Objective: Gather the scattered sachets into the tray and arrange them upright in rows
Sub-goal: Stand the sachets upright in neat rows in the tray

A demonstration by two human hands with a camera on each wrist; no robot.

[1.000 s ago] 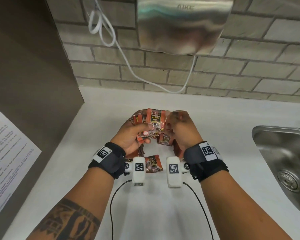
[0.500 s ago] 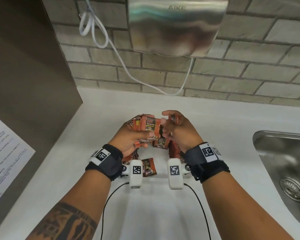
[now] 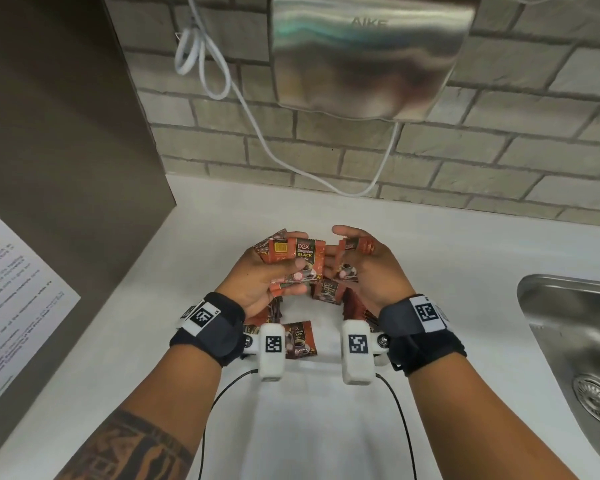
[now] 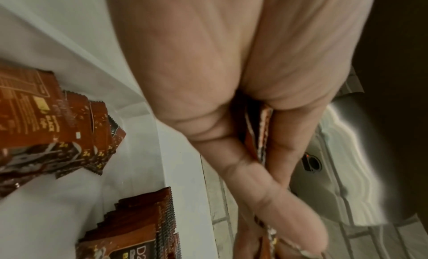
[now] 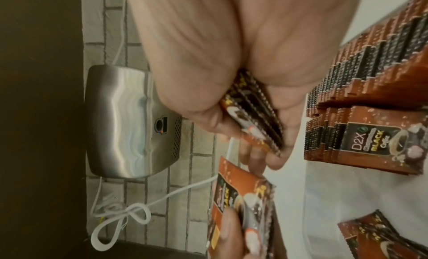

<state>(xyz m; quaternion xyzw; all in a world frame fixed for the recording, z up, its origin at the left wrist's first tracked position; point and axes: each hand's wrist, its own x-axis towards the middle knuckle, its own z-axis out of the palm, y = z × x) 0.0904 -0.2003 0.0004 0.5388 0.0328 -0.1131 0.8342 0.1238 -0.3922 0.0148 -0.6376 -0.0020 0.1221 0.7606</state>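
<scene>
My left hand (image 3: 278, 271) grips a fanned bundle of orange-brown D2X coffee sachets (image 3: 302, 258), thumb across the front. In the left wrist view the thumb and fingers clamp the bundle's edges (image 4: 259, 134). My right hand (image 3: 361, 265) holds a few sachets (image 3: 355, 244) edge-on between thumb and fingers, also seen in the right wrist view (image 5: 252, 120). Beneath the hands, more sachets stand upright in packed rows (image 5: 370, 80) on the tray's white floor (image 5: 324, 208). One sachet lies flat (image 3: 300, 339) near my left wrist. The tray's outline is mostly hidden by my hands.
A steel sink (image 3: 575, 341) is set into the white counter at the right. A steel hand dryer (image 3: 368, 53) hangs on the brick wall above, with a white cable (image 3: 257, 116) looping down. A brown panel (image 3: 66, 133) and a paper notice (image 3: 14, 289) stand at the left.
My hands were pressed together on one bundle; now they have drawn apart. The right hand has come away holding a few sachets, while the left keeps the rest.
</scene>
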